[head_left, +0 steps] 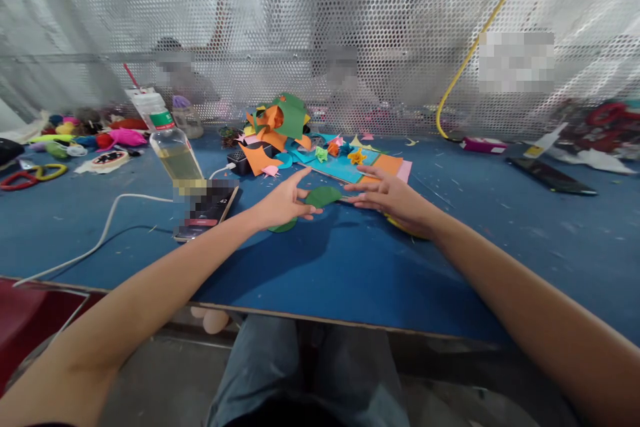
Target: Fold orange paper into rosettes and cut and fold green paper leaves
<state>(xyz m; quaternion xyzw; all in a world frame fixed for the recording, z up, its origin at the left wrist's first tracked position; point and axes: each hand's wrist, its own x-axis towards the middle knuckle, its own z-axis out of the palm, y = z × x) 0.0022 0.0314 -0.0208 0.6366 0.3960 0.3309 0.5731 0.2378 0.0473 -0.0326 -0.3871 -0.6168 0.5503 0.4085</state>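
A round green paper piece [323, 197] is pinched between the thumb and fingers of my left hand [286, 201], held just above the table. Another green paper piece [284, 225] lies under that hand. From the fingertips of my right hand [387, 199] a thin, pale, stick-like tool [346, 199] reaches to the held paper's right edge; most of its length is hidden. A yellow curved thing [407, 229] shows below my right palm, and I cannot tell whether it is held or lies on the table.
Behind my hands are coloured paper sheets [340, 165], small folded paper stars [357, 157] and a heap of paper scraps [280, 123]. A phone [207, 212] leans by a bottle [175, 153] at left, near a white cable [107, 223]. Scissors [35, 175] lie far left; a dark phone [550, 175], right.
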